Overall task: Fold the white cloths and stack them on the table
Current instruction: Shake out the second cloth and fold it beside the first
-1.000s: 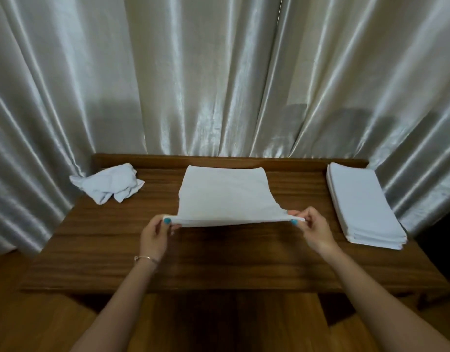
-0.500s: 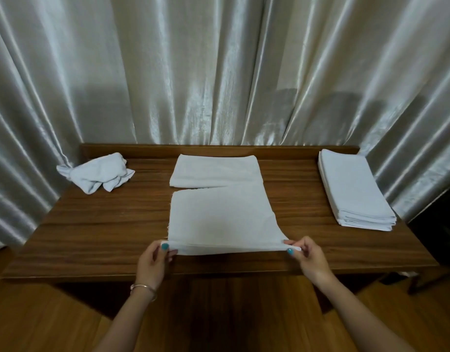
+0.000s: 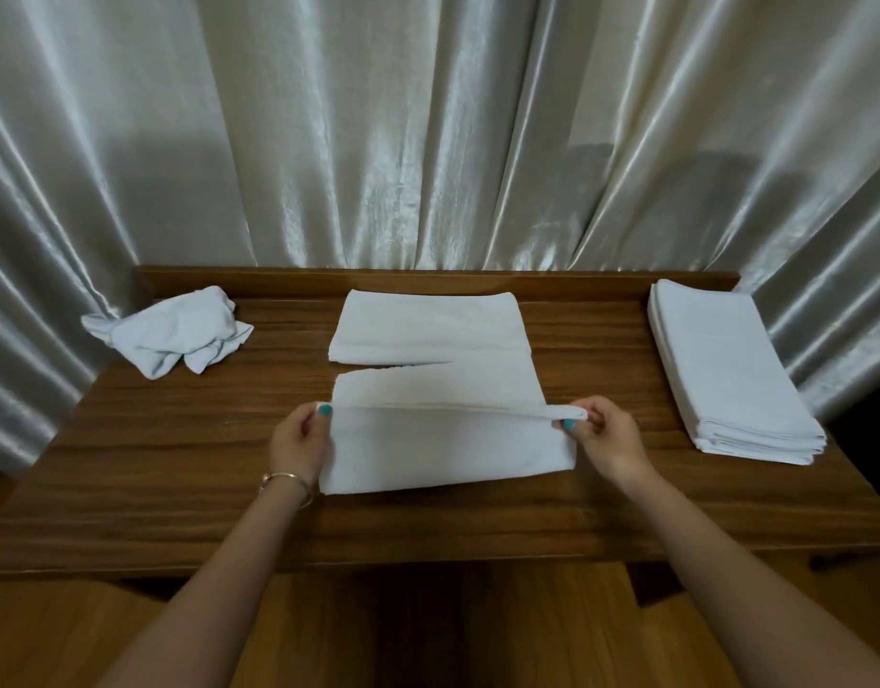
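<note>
Silvery curtains [image 3: 428, 141] close off the far side of your wooden worktop [image 3: 155, 464], leaving open room only toward the near edge and in the bare bands between the piles. A stack of folded cloths [image 3: 726, 369] sits at the far right, well apart from your hands; a crumpled cloth [image 3: 170, 330] waits at the far left. At centre lies the cloth being folded [image 3: 443, 439], its far portion flat near the worktop's back rail, its near portion doubled toward you. Your left hand [image 3: 299, 444] pinches the raised fold at its left corner, thumb and fingers curled on the fabric; your right hand [image 3: 602, 434] pinches the right corner the same way. The fabric looks light, soft and limp, likely to sag between grips, so hold it at the corners and keep the edge taut. The clear strip of worktop at the near edge gives room to lay the fold down.
</note>
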A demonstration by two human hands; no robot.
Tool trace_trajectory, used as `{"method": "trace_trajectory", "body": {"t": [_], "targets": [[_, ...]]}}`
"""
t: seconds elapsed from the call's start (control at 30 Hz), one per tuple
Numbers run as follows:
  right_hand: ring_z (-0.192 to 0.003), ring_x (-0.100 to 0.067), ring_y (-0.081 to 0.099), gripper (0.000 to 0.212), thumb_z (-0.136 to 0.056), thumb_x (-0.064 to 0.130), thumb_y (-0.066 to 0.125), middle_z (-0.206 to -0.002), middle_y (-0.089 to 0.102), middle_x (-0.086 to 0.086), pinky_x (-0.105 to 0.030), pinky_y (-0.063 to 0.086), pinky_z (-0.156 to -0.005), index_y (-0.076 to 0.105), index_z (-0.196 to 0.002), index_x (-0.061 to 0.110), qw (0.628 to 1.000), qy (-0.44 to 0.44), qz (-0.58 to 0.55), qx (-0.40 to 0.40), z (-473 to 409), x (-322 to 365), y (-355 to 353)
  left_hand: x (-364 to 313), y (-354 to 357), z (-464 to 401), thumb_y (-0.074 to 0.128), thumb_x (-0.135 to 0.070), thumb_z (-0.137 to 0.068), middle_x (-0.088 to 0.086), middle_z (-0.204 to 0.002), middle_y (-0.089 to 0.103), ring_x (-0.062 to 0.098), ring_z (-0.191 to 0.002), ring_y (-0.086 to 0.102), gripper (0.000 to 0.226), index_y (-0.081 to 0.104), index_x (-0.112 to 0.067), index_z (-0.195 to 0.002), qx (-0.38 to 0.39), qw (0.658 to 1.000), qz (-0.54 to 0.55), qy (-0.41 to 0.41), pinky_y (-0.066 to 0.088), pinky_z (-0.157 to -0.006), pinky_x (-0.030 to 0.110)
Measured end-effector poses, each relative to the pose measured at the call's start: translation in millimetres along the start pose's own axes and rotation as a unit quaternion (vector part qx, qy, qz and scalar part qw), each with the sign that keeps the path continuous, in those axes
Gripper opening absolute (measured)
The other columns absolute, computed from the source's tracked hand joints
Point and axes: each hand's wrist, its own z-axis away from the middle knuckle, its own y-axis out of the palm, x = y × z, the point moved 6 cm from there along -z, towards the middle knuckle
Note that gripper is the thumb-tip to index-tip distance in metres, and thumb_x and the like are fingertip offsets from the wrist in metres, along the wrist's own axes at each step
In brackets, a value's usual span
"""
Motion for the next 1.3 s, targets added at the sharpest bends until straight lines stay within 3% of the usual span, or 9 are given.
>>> {"method": "trace_trajectory", "body": {"t": [0.23,0.4,0.57,0.67,0.8,1.0,1.1,1.2,1.3], "targets": [[-0.082,-0.019,0.065,0.009,-0.086,0.023,0.071,-0.086,0.068,-0.004,-0.038,0.055,-0.08,0.065,-0.089,0.015,0.996,0.04,0.044,-0.068,-55,3,14,6,16,-47,0.048,-0.025,-0.095,-0.005,-0.077,0.057,0.01,-0.073,0.05,0.013,0.059,-0.022,-0.09,-0.002,1.0,-0.02,-0.014,0.04,-0.067,0.026],[-0.084,-0.021,0.063,0.01,-0.089,0.026,0.066,-0.089,0.066,-0.004,-0.037,0.053,-0.078,0.062,-0.09,0.016,0.997,0.033,0.039,-0.054,-89,3,33,11,31,-77,0.044,-0.022,-0.097,0.002,-0.08,0.057,0.014,-0.074,0.05,0.016,0.058,-0.016,-0.091,0.003,0.999,-0.036,-0.015,0.036,-0.06,0.019],[-0.071,-0.017,0.058,0.008,-0.097,0.022,0.053,-0.085,0.062,-0.005,-0.026,0.046,-0.06,0.055,-0.099,0.015,0.998,-0.022,0.051,-0.011,-111,6,54,13,46,-102,0.042,-0.021,-0.098,0.005,-0.073,0.055,0.014,-0.064,0.047,0.019,0.057,-0.011,-0.091,-0.002,0.999,-0.048,0.002,0.036,-0.055,0.022],[-0.066,-0.015,0.059,0.006,-0.099,0.027,0.05,-0.083,0.063,-0.004,-0.028,0.047,-0.058,0.052,-0.103,0.022,0.998,-0.028,0.054,0.004,-124,4,62,15,50,-115,0.041,-0.022,-0.098,0.011,-0.072,0.057,0.015,-0.058,0.047,0.021,0.057,-0.009,-0.094,-0.007,0.997,-0.081,0.015,0.036,-0.054,0.022],[-0.052,-0.016,0.053,0.005,-0.1,0.032,0.043,-0.072,0.062,-0.009,-0.028,0.044,-0.05,0.045,-0.105,0.034,0.99,-0.026,0.14,0.013,-143,-8,72,25,58,-131,0.04,-0.024,-0.098,0.015,-0.073,0.063,0.02,-0.056,0.054,0.021,0.056,-0.011,-0.096,-0.008,0.99,-0.137,0.013,0.04,-0.052,0.024],[-0.052,-0.016,0.06,0.019,-0.101,0.031,0.039,-0.068,0.062,-0.002,-0.025,0.046,-0.044,0.036,-0.12,0.029,0.957,-0.028,0.289,0.001,-151,-5,82,20,63,-136,0.035,-0.032,-0.098,0.006,-0.062,0.059,0.024,-0.051,0.056,0.024,0.05,-0.014,-0.099,-0.021,0.95,-0.311,0.024,0.039,-0.045,0.026],[-0.058,-0.016,0.061,0.024,-0.099,0.033,0.046,-0.075,0.063,-0.003,-0.027,0.048,-0.049,0.038,-0.119,0.023,0.976,0.018,0.217,-0.025,-149,-5,80,17,65,-132,0.032,-0.036,-0.098,0.003,-0.059,0.056,0.022,-0.051,0.052,0.027,0.048,-0.014,-0.1,-0.032,0.933,-0.358,0.021,0.041,-0.048,0.027],[-0.083,-0.022,0.061,0.041,-0.09,0.042,0.062,-0.095,0.061,-0.005,-0.038,0.051,-0.069,0.043,-0.116,0.016,0.988,0.141,0.035,-0.057,-136,-14,63,22,60,-125,0.027,-0.048,-0.096,0.01,-0.07,0.062,0.029,-0.062,0.06,0.039,0.046,-0.013,-0.099,-0.039,0.957,-0.286,-0.034,0.045,-0.058,0.032],[-0.085,-0.02,0.06,0.039,-0.083,0.047,0.069,-0.095,0.063,-0.004,-0.033,0.045,-0.068,0.056,-0.102,0.015,0.985,0.166,0.031,-0.029,-111,-27,46,19,49,-112,0.037,-0.054,-0.091,0.013,-0.085,0.064,0.032,-0.074,0.061,0.044,0.041,-0.012,-0.102,-0.071,0.96,-0.261,-0.067,0.045,-0.066,0.036]]}}
